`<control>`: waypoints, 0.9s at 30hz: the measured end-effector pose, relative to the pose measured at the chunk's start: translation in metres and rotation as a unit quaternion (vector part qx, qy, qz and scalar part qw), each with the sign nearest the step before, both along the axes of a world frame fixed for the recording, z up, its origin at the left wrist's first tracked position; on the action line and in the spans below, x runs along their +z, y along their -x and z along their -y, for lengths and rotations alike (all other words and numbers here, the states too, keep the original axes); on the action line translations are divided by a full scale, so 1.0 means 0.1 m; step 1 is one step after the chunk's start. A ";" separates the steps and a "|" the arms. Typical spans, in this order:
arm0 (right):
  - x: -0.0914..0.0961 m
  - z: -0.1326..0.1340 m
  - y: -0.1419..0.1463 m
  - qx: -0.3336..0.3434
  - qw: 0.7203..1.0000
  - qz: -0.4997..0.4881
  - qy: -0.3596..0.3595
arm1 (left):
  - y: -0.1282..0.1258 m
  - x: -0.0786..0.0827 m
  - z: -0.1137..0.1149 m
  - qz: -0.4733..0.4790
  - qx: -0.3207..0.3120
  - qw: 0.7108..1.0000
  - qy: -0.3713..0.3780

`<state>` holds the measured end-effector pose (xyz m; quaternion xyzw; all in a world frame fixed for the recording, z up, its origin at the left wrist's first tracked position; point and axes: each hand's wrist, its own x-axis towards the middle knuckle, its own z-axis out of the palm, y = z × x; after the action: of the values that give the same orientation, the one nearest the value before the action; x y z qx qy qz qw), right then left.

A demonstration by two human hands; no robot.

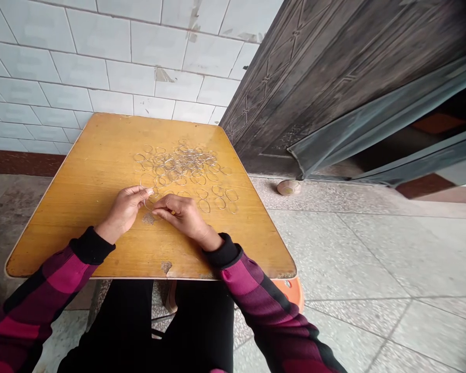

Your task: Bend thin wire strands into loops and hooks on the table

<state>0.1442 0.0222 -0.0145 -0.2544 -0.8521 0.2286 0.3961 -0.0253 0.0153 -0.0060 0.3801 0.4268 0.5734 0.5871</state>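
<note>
The table stood close before the wall, with the door off to its right. On the far half of the tabletop lay a heap of wire rings, with loose ones trailing toward the right edge. Nearer the person, the left hand and the right hand rested side by side at mid-table. One ring stood between them, pinched in the left fingertips. On the floor right of the table, at the door's foot, sat a small round object.

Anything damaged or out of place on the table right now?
The table has worn veneer: a chipped patch between the left hand and right hand, and a second chip at the near edge. The wire rings lie loosely scattered, none off the tabletop.
</note>
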 end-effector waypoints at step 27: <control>-0.07 -0.08 0.02 0.055 0.914 -0.188 0.354 | 0.10 0.01 0.01 0.032 -0.042 0.999 0.011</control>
<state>0.1427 0.0297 -0.0214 -0.2833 -0.6373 0.5807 0.4200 -0.0355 0.0141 -0.0045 0.3731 0.3979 0.5549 0.6282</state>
